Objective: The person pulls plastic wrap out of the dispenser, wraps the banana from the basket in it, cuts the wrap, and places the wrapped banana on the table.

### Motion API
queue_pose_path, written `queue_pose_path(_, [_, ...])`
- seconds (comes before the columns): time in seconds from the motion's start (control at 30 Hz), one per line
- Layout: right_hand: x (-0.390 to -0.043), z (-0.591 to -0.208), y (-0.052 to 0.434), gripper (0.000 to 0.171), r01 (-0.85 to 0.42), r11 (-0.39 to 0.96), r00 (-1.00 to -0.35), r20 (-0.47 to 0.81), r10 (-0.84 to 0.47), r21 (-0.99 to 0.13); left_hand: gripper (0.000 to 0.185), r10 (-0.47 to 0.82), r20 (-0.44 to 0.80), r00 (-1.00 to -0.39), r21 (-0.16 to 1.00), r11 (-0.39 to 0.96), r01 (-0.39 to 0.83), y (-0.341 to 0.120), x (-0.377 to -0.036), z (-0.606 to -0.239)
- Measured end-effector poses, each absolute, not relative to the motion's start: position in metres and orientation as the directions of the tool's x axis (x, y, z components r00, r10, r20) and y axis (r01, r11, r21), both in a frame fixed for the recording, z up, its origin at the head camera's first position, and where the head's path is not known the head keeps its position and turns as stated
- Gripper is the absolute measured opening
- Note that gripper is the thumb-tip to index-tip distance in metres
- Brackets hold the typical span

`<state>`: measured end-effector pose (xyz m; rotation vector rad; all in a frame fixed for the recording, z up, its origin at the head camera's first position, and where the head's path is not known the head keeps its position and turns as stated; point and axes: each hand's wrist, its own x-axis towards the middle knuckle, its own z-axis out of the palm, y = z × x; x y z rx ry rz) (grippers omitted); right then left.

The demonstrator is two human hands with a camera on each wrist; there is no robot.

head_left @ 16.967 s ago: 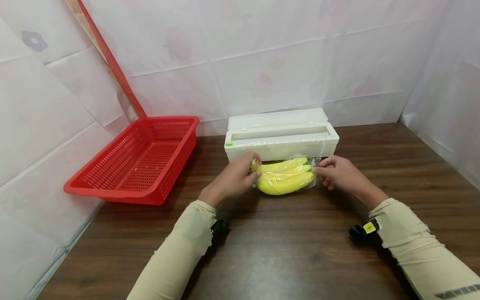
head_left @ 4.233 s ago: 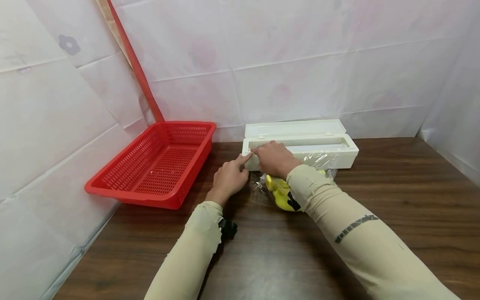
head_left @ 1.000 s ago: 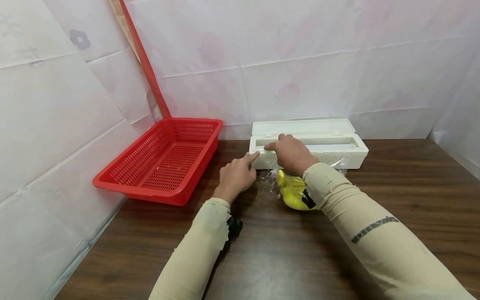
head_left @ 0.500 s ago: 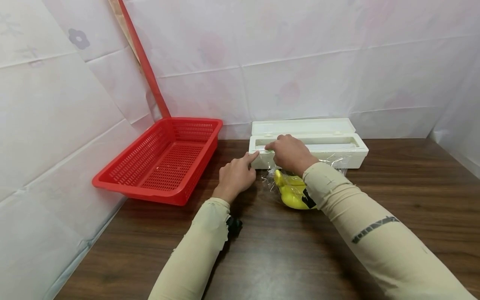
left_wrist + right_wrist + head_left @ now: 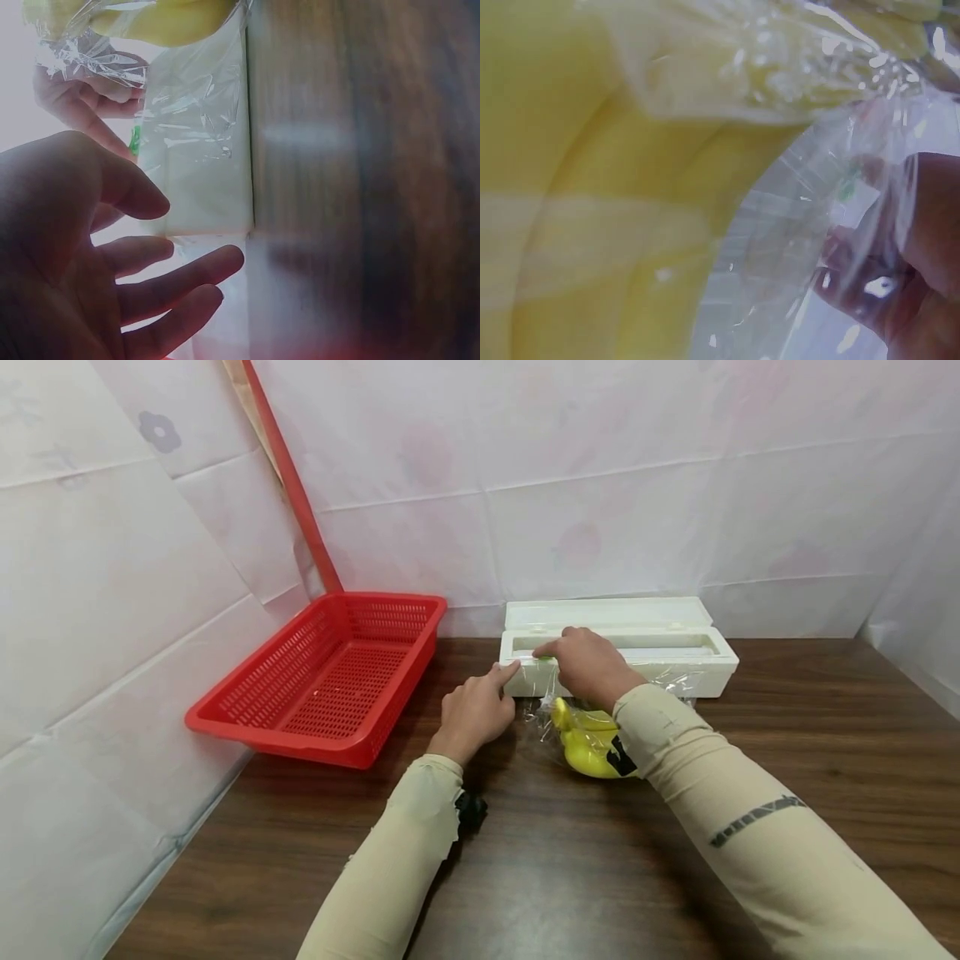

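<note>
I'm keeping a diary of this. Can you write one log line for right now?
left hand: fingertip against dispenser end | right hand: on green cutter of cling film dispenser | wrapped bananas: on table

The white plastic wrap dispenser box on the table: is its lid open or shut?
Open. The white plastic wrap dispenser box shows its inner trough, and the flat white lid lies folded back behind it toward the wall.
</note>
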<state>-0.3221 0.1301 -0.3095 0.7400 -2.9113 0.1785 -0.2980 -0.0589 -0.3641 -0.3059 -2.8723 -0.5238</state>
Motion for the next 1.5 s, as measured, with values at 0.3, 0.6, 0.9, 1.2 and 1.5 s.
queue_pose_path(0.3, [-0.320,-0.314,0.130,0.059,-0.480,0.876,-0.870,0.151,-0.469,-0.042,0.061,0.163,0.229,-0.960,0.336,0.912,0.236,-0.062,-0.298,-0.365])
queue_pose_path(0.6, [-0.316,-0.316,0.140,0.055,-0.476,0.880,-0.856,0.231,-0.463,0.001,0.060,0.168,0.233,-0.958,0.351,0.904,0.244,-0.058,-0.299,-0.362])
queue_pose_path(0.9, [-0.317,-0.316,0.139,0.057,-0.497,0.867,-0.848,0.198,-0.492,0.025,0.060,0.182,0.226,-0.957,0.347,0.903,0.254,-0.058,-0.299,-0.362])
queue_pose_path(1.2, [-0.317,-0.315,0.139,0.059,-0.495,0.868,-0.855,0.160,-0.493,0.033,0.064,0.227,0.215,-0.950,0.326,0.900,0.289,-0.049,-0.301,-0.359])
queue_pose_path(1.5, [-0.316,-0.314,0.139,0.057,-0.499,0.865,-0.851,0.160,-0.500,0.049,0.063,0.257,0.188,-0.948,0.167,0.943,0.289,-0.044,-0.298,-0.359])
